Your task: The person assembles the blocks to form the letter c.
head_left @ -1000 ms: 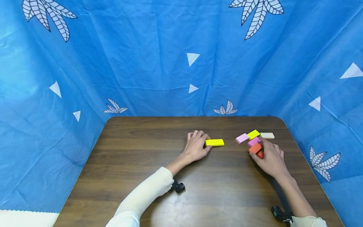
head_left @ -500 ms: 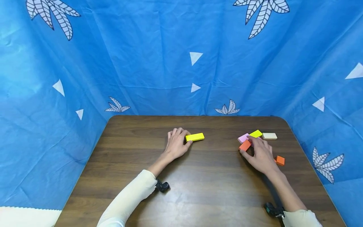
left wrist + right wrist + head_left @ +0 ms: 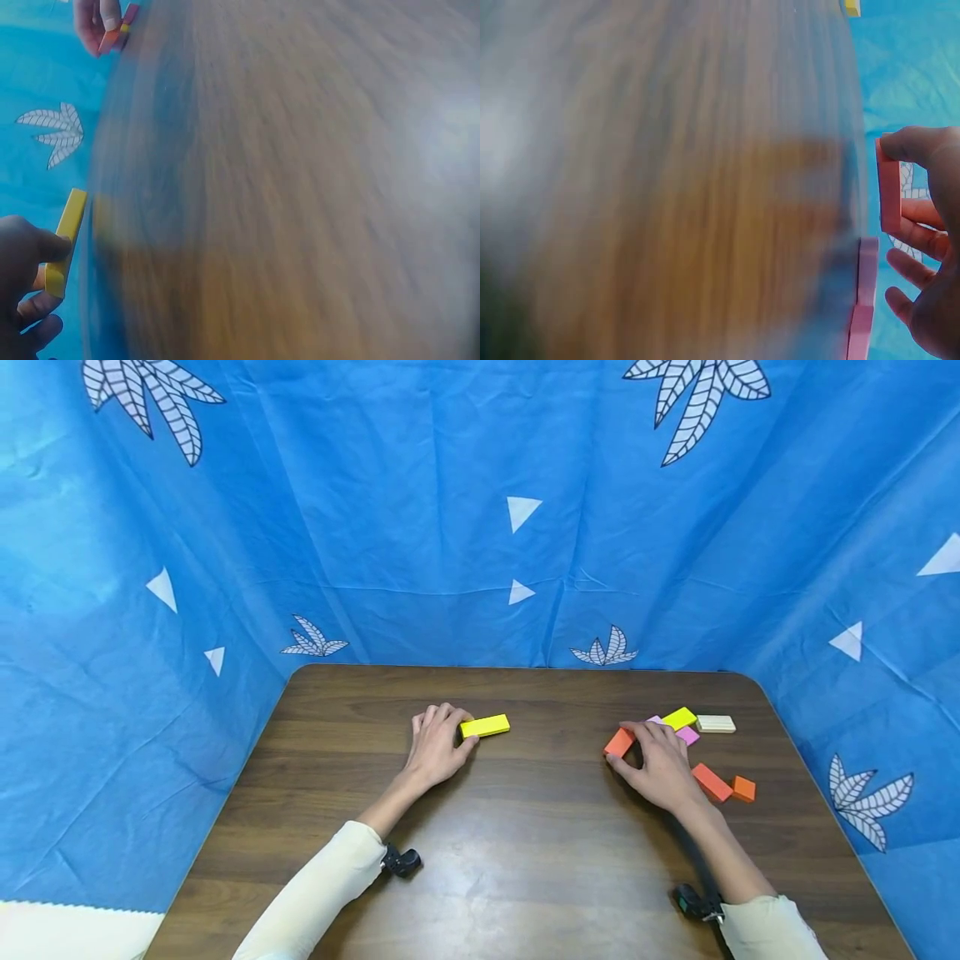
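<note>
Left of the table's middle, my left hand (image 3: 437,750) pinches one end of a yellow rectangular block (image 3: 486,726) between thumb and fingers. The left wrist view shows the same yellow block (image 3: 67,240) tilted in the grip. Over on the right side, my right hand (image 3: 662,770) holds an orange-red block (image 3: 618,742) between thumb and fingertips. From the right wrist, that orange-red block (image 3: 889,187) stands on end in the grip, and the lower fingers are spread apart. Behind the right hand lie a yellow block (image 3: 679,718) and a pink block (image 3: 687,735), with another pink one mostly hidden.
A cream block (image 3: 716,724) lies beside the yellow one near the back right. An orange-red block (image 3: 712,782) and a small-looking orange block (image 3: 744,789) rest to the right of my right wrist. The brown wooden table (image 3: 517,843) meets a blue cloth (image 3: 420,527) behind.
My left hand has moved left, carrying the yellow block. My right hand has also moved left with its orange-red block, uncovering another orange-red block and an orange one.
</note>
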`<state>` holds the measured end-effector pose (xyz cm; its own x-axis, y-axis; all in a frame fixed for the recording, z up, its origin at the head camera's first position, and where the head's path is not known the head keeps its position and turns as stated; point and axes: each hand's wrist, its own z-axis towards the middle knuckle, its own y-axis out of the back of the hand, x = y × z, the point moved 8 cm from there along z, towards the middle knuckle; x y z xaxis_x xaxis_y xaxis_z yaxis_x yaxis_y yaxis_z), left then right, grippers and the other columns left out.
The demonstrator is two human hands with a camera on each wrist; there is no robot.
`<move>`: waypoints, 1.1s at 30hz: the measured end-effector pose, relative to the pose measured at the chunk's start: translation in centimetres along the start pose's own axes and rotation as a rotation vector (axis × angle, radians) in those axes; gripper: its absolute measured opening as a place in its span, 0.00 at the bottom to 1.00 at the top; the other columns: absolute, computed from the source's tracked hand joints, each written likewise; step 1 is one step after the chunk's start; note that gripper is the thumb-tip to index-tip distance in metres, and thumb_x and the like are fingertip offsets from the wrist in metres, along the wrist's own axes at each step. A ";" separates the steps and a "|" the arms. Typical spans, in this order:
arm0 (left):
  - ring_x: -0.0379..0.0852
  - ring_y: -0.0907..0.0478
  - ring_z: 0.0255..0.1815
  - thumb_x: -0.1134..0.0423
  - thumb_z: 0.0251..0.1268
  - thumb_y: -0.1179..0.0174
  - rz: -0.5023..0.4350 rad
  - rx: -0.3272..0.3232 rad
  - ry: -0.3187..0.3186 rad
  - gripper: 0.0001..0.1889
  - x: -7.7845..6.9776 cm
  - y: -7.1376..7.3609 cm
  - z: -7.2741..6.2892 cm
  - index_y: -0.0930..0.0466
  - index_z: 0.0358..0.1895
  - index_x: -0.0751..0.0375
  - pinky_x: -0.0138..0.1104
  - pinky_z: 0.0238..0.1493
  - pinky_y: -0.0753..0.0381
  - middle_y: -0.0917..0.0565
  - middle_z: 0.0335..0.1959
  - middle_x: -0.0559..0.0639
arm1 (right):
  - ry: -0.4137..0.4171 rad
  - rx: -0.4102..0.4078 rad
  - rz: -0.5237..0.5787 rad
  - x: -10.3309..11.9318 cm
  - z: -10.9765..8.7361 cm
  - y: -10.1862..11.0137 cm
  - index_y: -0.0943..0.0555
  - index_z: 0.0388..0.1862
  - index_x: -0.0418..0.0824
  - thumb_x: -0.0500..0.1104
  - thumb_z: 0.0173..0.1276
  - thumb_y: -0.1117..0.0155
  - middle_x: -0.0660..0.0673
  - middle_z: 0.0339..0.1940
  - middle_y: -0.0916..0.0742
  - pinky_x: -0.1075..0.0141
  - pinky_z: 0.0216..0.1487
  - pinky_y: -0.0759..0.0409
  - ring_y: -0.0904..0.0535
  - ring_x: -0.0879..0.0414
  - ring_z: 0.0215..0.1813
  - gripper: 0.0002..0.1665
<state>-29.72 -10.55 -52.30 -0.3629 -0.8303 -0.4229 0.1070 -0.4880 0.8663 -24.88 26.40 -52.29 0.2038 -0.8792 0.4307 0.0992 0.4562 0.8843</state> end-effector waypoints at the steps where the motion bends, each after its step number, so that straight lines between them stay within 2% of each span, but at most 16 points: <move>1: 0.53 0.27 0.55 0.50 0.71 0.28 0.003 -0.003 0.005 0.17 0.2 0.2 -0.1 0.14 0.57 0.50 0.58 0.69 0.37 0.17 0.51 0.50 | 0.002 0.000 -0.001 0.1 0.2 -0.2 0.24 0.74 0.37 0.55 0.70 0.24 0.31 0.68 0.18 0.32 0.66 0.36 0.31 0.31 0.71 0.40; 3: 0.53 0.26 0.55 0.50 0.71 0.28 0.011 -0.009 0.016 0.17 0.7 0.5 -0.2 0.14 0.57 0.51 0.58 0.70 0.37 0.16 0.51 0.50 | 0.008 0.000 -0.002 0.3 0.6 -0.6 0.23 0.73 0.37 0.56 0.69 0.24 0.32 0.67 0.17 0.34 0.65 0.36 0.30 0.32 0.70 0.40; 10: 0.55 0.27 0.57 0.50 0.73 0.30 0.047 0.016 0.061 0.17 2.3 1.8 -0.4 0.14 0.59 0.51 0.61 0.73 0.40 0.17 0.53 0.51 | 0.000 0.035 0.025 1.1 2.0 -1.8 0.22 0.71 0.36 0.57 0.68 0.23 0.33 0.66 0.17 0.28 0.71 0.38 0.30 0.33 0.71 0.41; 16: 0.55 0.26 0.58 0.49 0.71 0.29 0.078 0.026 0.085 0.17 3.0 2.0 -1.2 0.14 0.57 0.52 0.61 0.72 0.39 0.16 0.52 0.51 | 0.006 0.024 0.035 1.9 2.8 -2.0 0.22 0.68 0.36 0.59 0.66 0.21 0.33 0.64 0.16 0.36 0.63 0.36 0.30 0.36 0.64 0.41; 20: 0.54 0.24 0.56 0.47 0.68 0.26 0.103 0.030 0.094 0.18 3.3 2.0 -1.6 0.14 0.55 0.50 0.60 0.69 0.38 0.14 0.48 0.48 | 0.014 0.007 0.032 2.5 3.3 -2.2 0.21 0.66 0.37 0.61 0.65 0.21 0.34 0.61 0.14 0.41 0.58 0.35 0.29 0.37 0.61 0.41; 24: 0.51 0.21 0.50 0.43 0.65 0.24 0.105 0.034 0.075 0.23 2.9 2.0 -2.0 0.15 0.57 0.49 0.58 0.67 0.37 0.13 0.40 0.44 | 0.028 0.005 0.030 3.3 3.8 -2.4 0.22 0.71 0.37 0.63 0.66 0.22 0.34 0.61 0.15 0.44 0.57 0.36 0.29 0.38 0.61 0.44; 27: 0.47 0.20 0.43 0.43 0.68 0.26 0.087 0.040 0.049 0.24 2.4 2.0 -2.2 0.16 0.60 0.50 0.57 0.68 0.37 0.13 0.34 0.40 | 0.040 0.009 0.042 3.8 4.1 -2.5 0.22 0.75 0.40 0.62 0.68 0.23 0.35 0.62 0.16 0.43 0.59 0.36 0.30 0.38 0.63 0.44; 31: 0.41 0.20 0.34 0.51 0.76 0.32 0.050 0.040 -0.003 0.17 1.6 2.0 -2.2 0.17 0.61 0.52 0.57 0.70 0.36 0.14 0.28 0.37 | 0.047 0.012 0.063 4.2 4.6 -2.9 0.20 0.72 0.42 0.61 0.69 0.24 0.36 0.60 0.18 0.44 0.59 0.36 0.31 0.39 0.62 0.40; 33: 0.39 0.21 0.32 0.55 0.77 0.33 0.042 0.040 -0.027 0.16 1.4 2.0 -2.2 0.17 0.63 0.52 0.57 0.70 0.35 0.15 0.27 0.36 | 0.045 0.014 0.066 4.3 4.8 -3.2 0.18 0.70 0.43 0.61 0.69 0.25 0.37 0.60 0.19 0.44 0.59 0.35 0.31 0.39 0.62 0.37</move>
<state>-28.01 -13.30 -51.73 -0.3839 -0.8420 -0.3790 0.0862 -0.4413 0.8932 -28.94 20.47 -52.36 0.2532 -0.8402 0.4795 0.0703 0.5103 0.8571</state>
